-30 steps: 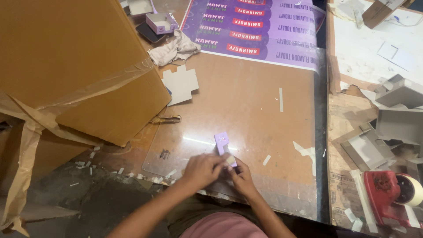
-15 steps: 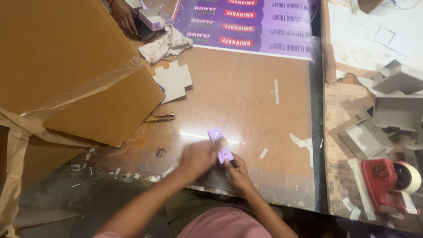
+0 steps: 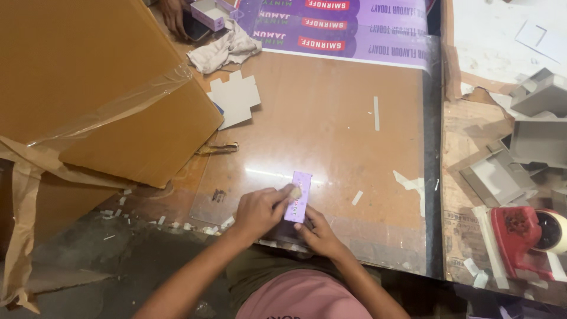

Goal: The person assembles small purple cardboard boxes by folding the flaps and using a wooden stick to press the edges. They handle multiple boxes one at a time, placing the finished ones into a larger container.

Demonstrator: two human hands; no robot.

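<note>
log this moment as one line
left hand: presses purple strip | right hand: steadies its near end | surface: clear sheet

Left hand (image 3: 260, 211) curled, fingertips pinching; right hand (image 3: 319, 234) pressing flat.

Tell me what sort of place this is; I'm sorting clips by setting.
Probably a small packaging or box-making workshop. The hands press a small purple carton flat on a clear work sheet; grey folded card trays pile up at the right beside a red tape dispenser, and large brown cardboard sheets lean at the left.
</note>
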